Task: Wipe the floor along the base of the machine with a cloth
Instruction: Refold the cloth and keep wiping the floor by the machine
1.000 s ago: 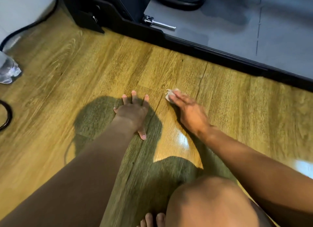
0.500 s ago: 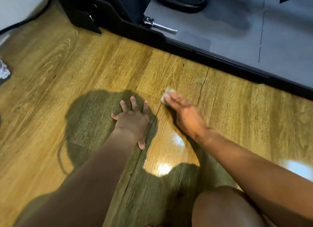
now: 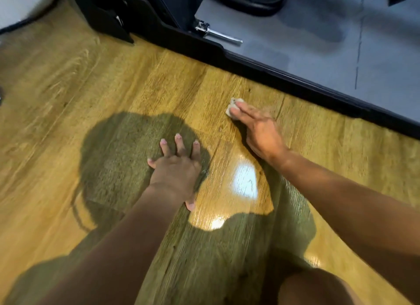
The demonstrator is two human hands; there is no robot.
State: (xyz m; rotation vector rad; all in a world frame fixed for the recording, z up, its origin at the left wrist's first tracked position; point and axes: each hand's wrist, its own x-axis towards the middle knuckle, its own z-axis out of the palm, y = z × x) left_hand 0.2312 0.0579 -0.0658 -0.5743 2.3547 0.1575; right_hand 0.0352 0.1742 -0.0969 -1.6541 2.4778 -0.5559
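A person crouching low over a wooden floor (image 3: 68,104) presses a small, pale wad of cloth (image 3: 230,106) to the boards with the straight fingers (image 3: 246,111) of the right hand (image 3: 261,131). The fingers lie flat on top of it rather than curling round it, and most of the cloth is hidden beneath them. The cloth sits on the floor near the black base (image 3: 295,79) of the machine, short of touching its edge. The left hand (image 3: 176,170) rests flat on the boards nearby, fingers spread and holding nothing, apparently bracing the body. The job looks under way, with the strip right against the base not yet reached at this spot. Done well, the wiping hand would press evenly, run the wad parallel to the base and tuck it tight into the seam where dirt gathers. It should steer clear of the shiny metal pin (image 3: 218,32) that juts over the grey deck (image 3: 329,50). The planks are glossy, grained and honey-coloured, throwing back a bright patch of light; the base is a smooth, dark, stepped rim; the deck looks matte.
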